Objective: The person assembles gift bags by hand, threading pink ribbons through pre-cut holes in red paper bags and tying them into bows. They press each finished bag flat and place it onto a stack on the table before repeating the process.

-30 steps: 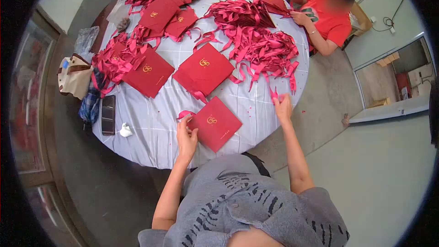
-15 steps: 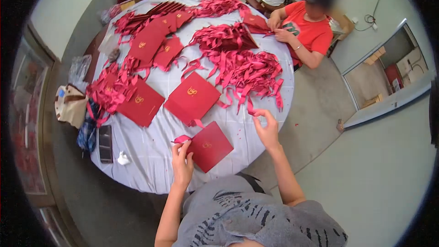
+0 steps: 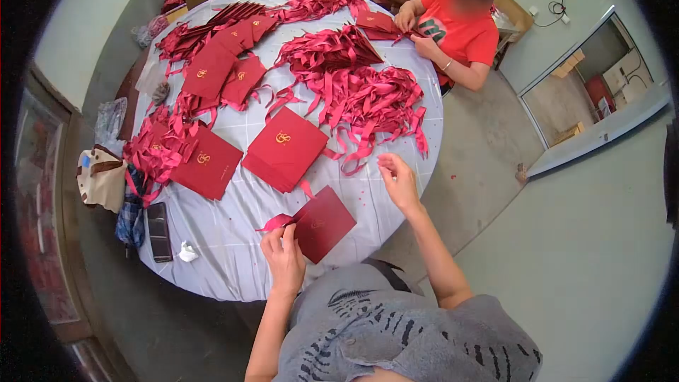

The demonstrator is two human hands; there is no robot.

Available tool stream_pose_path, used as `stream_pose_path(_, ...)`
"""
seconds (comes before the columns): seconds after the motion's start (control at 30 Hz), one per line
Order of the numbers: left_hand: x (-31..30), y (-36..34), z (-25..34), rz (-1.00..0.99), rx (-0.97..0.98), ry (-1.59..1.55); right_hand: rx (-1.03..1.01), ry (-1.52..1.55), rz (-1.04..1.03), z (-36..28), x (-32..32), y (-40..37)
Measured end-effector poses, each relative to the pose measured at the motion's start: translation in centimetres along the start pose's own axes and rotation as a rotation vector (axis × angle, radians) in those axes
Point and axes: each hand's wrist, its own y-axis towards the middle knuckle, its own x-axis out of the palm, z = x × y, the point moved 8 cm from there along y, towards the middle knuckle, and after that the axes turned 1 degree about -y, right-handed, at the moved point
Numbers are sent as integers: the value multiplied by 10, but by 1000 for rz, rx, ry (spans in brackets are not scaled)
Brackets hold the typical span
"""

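Note:
My left hand [image 3: 284, 260] pinches the left edge of a flat dark red paper bag [image 3: 325, 223] with a faint gold emblem, at the table's near edge. A pink ribbon [image 3: 276, 223] sticks out by those fingertips. My right hand [image 3: 400, 185] hovers over the table's right side, fingers apart, with nothing visible in them. Nearest to it lies a loop of ribbon [image 3: 351, 167] trailing from a large tangled ribbon pile [image 3: 378, 102]. A stack of red bags [image 3: 286, 147] with a gold emblem lies just beyond the bag I hold.
More red bags [image 3: 206, 163] and ribbons cover the left and far parts of the round white-clothed table [image 3: 212, 269]. A phone [image 3: 159, 232] and crumpled tissue [image 3: 187, 252] lie near its left edge. Across the table a person in a red shirt [image 3: 460, 35] handles another bag.
My right hand has come away from the ribbon that was at its fingertips. The left hand stays at the bag's edge. The whole view has shifted slightly.

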Motion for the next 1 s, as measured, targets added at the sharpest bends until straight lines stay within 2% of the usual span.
stream_pose_path(0.13,0,4,10,-29,37,25,50,-77,-109,22,23,6)
stream_pose_path(0.23,0,7,12,-33,36,-13,-243,-221,-212,5,55,14)
stream_pose_path(0.27,-1,8,12,-32,37,-6,-245,-215,-211,3,61,18)
stream_pose_path(0.33,-1,6,11,-37,25,-77,-508,-530,-147,-15,72,16)
stream_pose_path(0.47,-9,9,7,-91,-44,-113,-625,-620,-166,1,88,18)
stream_pose_path(0.5,-14,10,8,-114,-25,-128,-628,-619,-175,-4,85,16)
stream_pose_path(0.57,-23,10,6,-139,-7,-104,-463,-425,-195,-22,64,16)
stream_pose_path(0.6,-32,12,8,-130,-10,-72,-473,-391,-115,-32,51,11)
stream_pose_path(0.7,-45,15,11,-88,-53,-12,-475,-385,-81,-42,33,-21)
stream_pose_path(0.73,-44,13,11,-75,-31,23,-402,-431,-170,-22,40,-36)
stream_pose_path(0.77,-42,11,12,-64,-6,57,-393,-434,-176,-8,39,-50)
stream_pose_path(0.87,-40,9,14,-65,23,119,-322,-429,-367,15,43,-74)
stream_pose_path(1.0,-38,9,19,-110,64,178,-306,-412,-336,-8,36,-64)
